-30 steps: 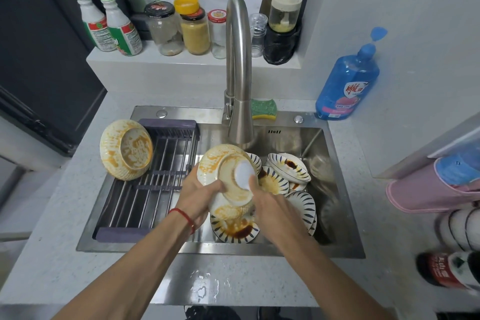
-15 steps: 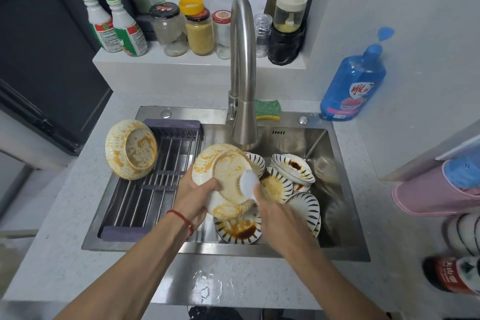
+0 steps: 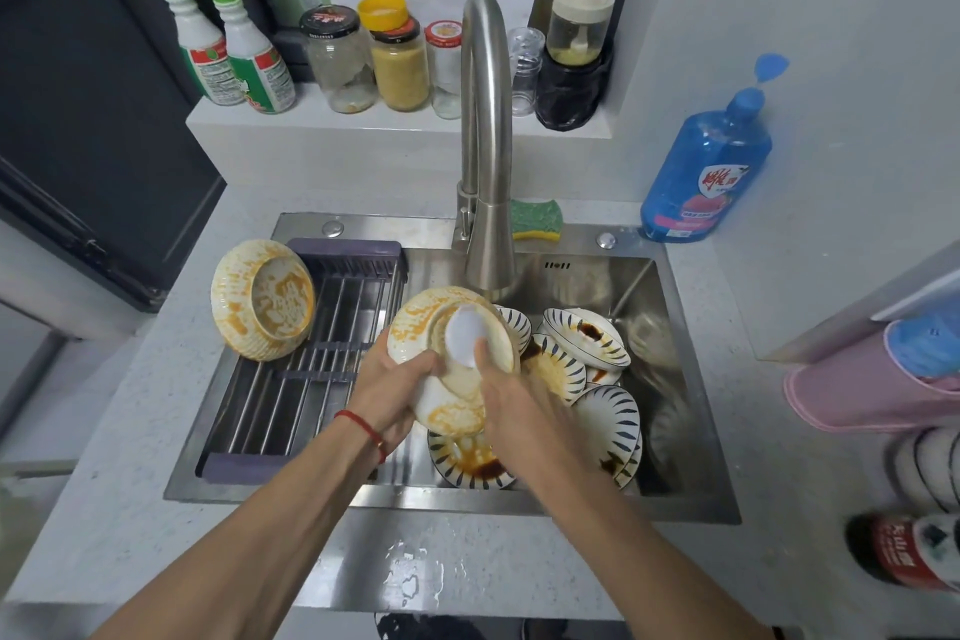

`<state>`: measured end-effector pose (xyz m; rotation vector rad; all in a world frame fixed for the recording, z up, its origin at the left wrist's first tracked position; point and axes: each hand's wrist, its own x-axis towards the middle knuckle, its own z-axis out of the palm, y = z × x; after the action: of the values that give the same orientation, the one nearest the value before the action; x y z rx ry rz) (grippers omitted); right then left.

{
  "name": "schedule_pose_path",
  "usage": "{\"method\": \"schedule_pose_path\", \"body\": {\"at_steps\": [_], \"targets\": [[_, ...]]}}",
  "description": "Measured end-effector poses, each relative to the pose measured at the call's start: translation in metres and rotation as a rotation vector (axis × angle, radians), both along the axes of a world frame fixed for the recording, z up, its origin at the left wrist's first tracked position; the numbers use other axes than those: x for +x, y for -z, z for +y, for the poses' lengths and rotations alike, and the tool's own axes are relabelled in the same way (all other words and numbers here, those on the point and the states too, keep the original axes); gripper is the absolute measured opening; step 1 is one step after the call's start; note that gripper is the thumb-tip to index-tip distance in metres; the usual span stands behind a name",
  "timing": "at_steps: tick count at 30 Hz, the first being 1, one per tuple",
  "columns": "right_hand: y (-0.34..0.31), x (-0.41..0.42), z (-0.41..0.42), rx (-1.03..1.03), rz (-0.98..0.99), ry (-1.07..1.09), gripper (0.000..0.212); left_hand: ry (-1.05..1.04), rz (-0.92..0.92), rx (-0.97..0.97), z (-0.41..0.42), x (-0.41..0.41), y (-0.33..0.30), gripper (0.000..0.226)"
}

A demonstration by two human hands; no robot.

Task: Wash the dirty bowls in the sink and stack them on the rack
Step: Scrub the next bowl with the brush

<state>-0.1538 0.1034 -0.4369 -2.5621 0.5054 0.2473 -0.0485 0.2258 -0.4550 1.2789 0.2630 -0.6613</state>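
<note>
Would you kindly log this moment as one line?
left hand: holds bowl | right hand: presses pad in bowl | rack: one stained bowl

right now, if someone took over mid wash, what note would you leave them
Left hand grips the stained bowl over the sink.
Right hand holds a white scrubber inside that bowl.
One bowl, stained orange, lies on its side on the rack.
Done: nothing looks clean yet.
Left: finish this bowl, wash the striped bowls piled in the sink, stack all on the rack.
</note>
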Motion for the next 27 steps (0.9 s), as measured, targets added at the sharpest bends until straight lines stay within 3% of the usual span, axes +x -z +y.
{"method": "schedule_pose_path", "body": {"at_steps": [2, 6, 13, 17, 23, 27], "targets": [[-0.002, -0.017, -0.001, 0.053, -0.002, -0.032, 0.073, 0.010, 0.014, -0.020, 0.003, 0.003, 0.002, 0.059], [0.012, 0.002, -0.035, -0.084, 0.059, 0.052, 0.075, 0.044, 0.010, -0.018, 0.000, 0.001, -0.001, 0.067], [0.015, -0.033, -0.021, -0.060, 0.084, -0.045, 0.075, 0.071, -0.078, 0.037, 0.004, 0.017, -0.008, 0.059], [0.014, 0.010, -0.036, -0.092, 0.005, 0.084, 0.078, 0.067, -0.067, 0.039, -0.007, 0.009, -0.004, 0.059], [0.016, -0.005, -0.013, -0.034, -0.033, -0.038, 0.084, 0.117, -0.048, 0.042, -0.003, 0.013, 0.001, 0.064], [0.020, 0.008, -0.036, -0.138, -0.032, 0.045, 0.075, 0.181, -0.036, 0.026, -0.006, 0.009, 0.005, 0.066]]}}
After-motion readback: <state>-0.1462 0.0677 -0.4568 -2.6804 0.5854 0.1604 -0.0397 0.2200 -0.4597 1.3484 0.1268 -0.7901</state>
